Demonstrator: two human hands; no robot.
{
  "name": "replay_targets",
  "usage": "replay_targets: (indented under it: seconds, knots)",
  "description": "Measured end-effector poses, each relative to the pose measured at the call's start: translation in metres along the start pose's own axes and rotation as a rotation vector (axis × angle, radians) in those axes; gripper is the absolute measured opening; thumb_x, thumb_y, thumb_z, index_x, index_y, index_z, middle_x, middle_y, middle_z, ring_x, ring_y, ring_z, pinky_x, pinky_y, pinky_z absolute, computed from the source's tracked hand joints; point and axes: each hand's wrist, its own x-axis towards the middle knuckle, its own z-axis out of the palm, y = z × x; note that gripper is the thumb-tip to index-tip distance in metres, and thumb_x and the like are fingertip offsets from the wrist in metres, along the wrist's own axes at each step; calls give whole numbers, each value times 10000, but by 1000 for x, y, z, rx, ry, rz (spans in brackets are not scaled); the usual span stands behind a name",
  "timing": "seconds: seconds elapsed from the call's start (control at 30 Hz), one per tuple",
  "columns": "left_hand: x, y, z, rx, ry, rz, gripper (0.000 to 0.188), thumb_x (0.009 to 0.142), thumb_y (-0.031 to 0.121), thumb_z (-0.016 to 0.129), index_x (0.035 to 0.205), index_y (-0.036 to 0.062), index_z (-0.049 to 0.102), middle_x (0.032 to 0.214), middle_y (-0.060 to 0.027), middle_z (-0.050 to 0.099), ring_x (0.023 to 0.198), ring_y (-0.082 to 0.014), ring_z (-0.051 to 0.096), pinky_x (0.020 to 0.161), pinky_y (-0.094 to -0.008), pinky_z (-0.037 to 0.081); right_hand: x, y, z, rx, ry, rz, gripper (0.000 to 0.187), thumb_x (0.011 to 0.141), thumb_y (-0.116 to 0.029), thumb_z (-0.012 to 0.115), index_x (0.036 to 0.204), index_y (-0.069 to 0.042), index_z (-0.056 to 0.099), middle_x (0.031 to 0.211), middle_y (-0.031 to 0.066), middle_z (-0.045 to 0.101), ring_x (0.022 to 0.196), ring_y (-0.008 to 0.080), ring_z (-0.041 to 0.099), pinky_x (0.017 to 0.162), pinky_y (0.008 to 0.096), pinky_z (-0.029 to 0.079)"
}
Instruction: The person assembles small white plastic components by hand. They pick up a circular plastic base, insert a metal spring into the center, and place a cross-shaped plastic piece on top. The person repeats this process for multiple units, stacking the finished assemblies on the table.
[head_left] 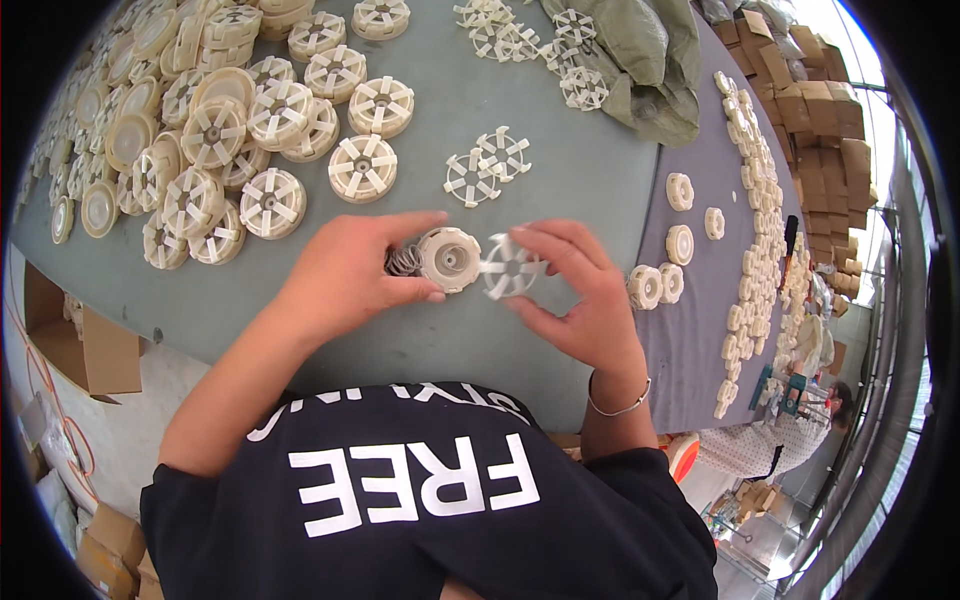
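Note:
Around a round cream plastic housing [450, 260], the thumb and fingers of my left hand [345, 265] are closed. Its hollow face, with a ringed centre, is turned up. Metal coil springs [404, 261] show between that palm and the housing; how they are held is partly hidden. Just to the right, my right hand [585, 290] pinches a white spoked plastic ring [510, 268] by its edge, tilted and close beside the housing. Two more spoked rings, one [472, 178] and another [503, 154], lie on the green-grey table [420, 345] beyond my hands.
Many cream wheel-like assemblies [363, 167] are piled at the left. Loose spoked rings [583, 88] lie by an olive cloth bag [650, 60] at the back. Small round parts [679, 244] and a long row of them [750, 250] are on the right-hand table. Cartons [820, 120] stand behind; another person [750, 445] is at right.

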Motion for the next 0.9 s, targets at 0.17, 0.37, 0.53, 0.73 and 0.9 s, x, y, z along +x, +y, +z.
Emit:
replay_targets:
  seconds: [0.17,0.37,0.53,0.73,0.9]
  knots:
    - [-4,-9,3,-81,45,-19,639,843,336,852,1397,82,660,832,-76,673,729,-166,547,705,-316,485,22,-3,21,-35,-101,-175,529,768,-88,842,1273,-65,688,1251,116,661,1115,318,659,944,402,557]
    - [-6,-6,9,-17,89,-60,574,851,271,805,1380,89,675,872,-82,714,735,-155,577,716,-323,499,24,5,38,-44,-141,-141,530,763,-130,854,1263,-61,692,1228,115,662,1116,308,653,943,407,552]
    - [-2,-12,15,-80,96,-22,568,810,172,791,1367,118,689,902,-114,726,753,-194,604,745,-333,519,16,1,53,-104,-93,-84,581,759,-175,872,1303,-83,691,1223,110,673,1164,317,631,990,409,531]
    - [-31,-16,8,102,150,-3,589,787,104,819,1360,78,686,1143,-143,767,943,-217,704,868,-337,543,2,51,7,-74,79,-113,530,817,-220,858,1306,-96,695,1266,128,671,1250,334,598,1041,428,509]
    - [-43,-22,-3,206,608,113,520,821,126,815,1324,71,698,1202,-155,748,989,-255,721,885,-368,551,-23,223,-142,-735,539,362,584,830,-342,837,1327,-82,674,1352,198,633,1270,371,586,1056,460,494]
